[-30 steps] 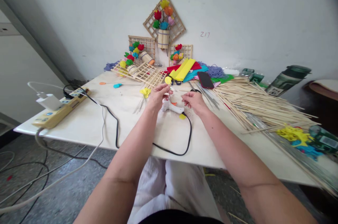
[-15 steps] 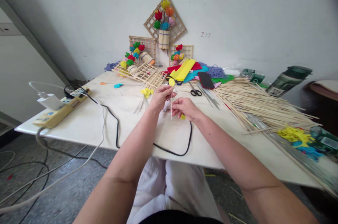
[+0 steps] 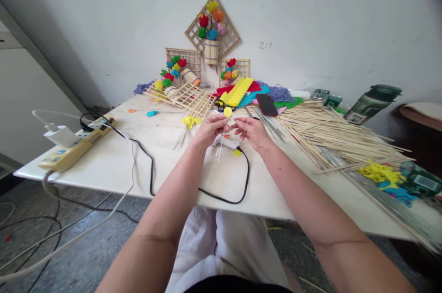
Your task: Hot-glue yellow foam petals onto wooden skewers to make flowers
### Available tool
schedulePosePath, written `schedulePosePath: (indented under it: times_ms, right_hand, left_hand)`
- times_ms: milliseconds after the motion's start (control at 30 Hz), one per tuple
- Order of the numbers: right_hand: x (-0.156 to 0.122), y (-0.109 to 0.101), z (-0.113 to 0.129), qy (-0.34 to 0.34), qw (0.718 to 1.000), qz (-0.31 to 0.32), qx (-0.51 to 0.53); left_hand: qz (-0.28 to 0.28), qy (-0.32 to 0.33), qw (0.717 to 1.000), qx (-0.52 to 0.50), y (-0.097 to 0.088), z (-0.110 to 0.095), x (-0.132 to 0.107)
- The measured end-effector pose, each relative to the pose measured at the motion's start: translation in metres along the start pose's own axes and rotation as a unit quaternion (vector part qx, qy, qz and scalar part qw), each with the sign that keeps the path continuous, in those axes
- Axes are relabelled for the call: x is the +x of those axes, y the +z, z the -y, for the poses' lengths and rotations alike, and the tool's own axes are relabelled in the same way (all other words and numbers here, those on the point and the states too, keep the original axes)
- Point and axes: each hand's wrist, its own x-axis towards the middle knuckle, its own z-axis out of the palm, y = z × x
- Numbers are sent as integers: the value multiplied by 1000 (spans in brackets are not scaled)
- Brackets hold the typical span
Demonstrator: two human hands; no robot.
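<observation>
My left hand (image 3: 211,130) pinches a thin pale wire stem (image 3: 221,143) that slants down below the fingers. At its top, just above the fingertips, stands a round yellow paper piece (image 3: 227,112). Close on the right is my right hand (image 3: 253,133), thumb and forefinger drawn together near the stem; whatever lies between them is too small to make out. Beneath both hands a white glue gun (image 3: 226,141) rests on the table, partly hidden, with a small yellow piece (image 3: 237,152) by its cord. Yellow petals on wires (image 3: 190,121) lie left of my left hand.
A black cord (image 3: 221,198) loops across the white table (image 3: 138,173) near a yellow power strip (image 3: 76,146). Bamboo sticks (image 3: 338,132) spread on the right, near a phone (image 3: 267,105). Stick lattices with paper flowers (image 3: 188,95) and folded yellow paper (image 3: 236,92) sit behind.
My right hand has moved up from the lower stem and away to the right. The stem now slants, and the glue gun shows more clearly below.
</observation>
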Motion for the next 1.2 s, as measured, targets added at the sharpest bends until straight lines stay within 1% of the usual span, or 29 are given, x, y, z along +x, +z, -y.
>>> schedulePosePath:
  times_ms: [67,133,333,567,800,1000,1100,1200]
  right_hand:
    - [3,-2,-1,-14,999,-30,8]
    - [4,-3,-2,-24,999,-43,11]
    - [5,-4,-2,-50,997,-38,43]
    - [8,-2,-2,-61,996,-55,33]
    - [7,-2,-1,-85,994,-54,29]
    - [8,3,-3,-112,990,-80,4]
    - [10,6,-3,-114,989,-96,1]
    - [10,6,-3,-100,991,-90,19]
  left_hand:
    - [24,-17,999,14,2,-1,-2]
    - [40,-34,998,28,3,-1,-4]
    - [69,-47,996,36,2,3,-3]
    - [87,-48,994,39,0,5,-2]
    - [70,-54,995,39,1,6,-2]
    - [59,-46,997,32,4,6,-4]
    - [47,-43,997,34,6,5,-4]
    - [37,-35,998,33,7,4,-4]
